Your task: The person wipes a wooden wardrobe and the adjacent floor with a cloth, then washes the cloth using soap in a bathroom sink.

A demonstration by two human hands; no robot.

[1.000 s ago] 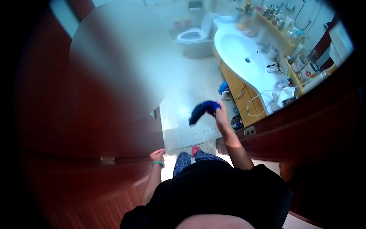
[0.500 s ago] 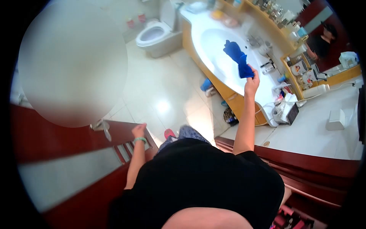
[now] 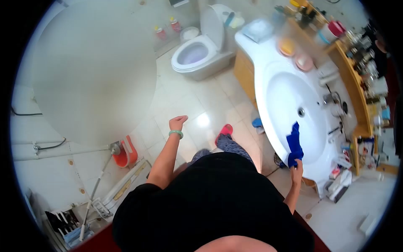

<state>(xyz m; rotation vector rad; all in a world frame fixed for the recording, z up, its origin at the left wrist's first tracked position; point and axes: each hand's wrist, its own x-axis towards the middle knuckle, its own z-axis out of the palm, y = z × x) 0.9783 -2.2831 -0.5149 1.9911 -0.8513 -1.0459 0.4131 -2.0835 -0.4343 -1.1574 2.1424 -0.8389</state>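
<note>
Low over the near rim of the white sink (image 3: 279, 98), my right hand (image 3: 296, 171) grips a blue cloth (image 3: 294, 145) by one end. The cloth's other end reaches into the basin, below the drain. My left hand (image 3: 178, 123) is raised over the tiled floor with its fingers curled together, a green bangle on its wrist. Whether anything small is inside those fingers cannot be made out.
A toilet (image 3: 195, 56) with its lid up stands ahead. Bottles crowd a wooden shelf (image 3: 350, 59) right of the sink. A red bucket (image 3: 126, 153) and a mop pole (image 3: 95, 185) are at the left. A blurred round patch covers the upper left.
The view has moved further into the bathroom, and the door at the left is out of sight. The blue cloth, still in my right hand, is now over the sink's near side.
</note>
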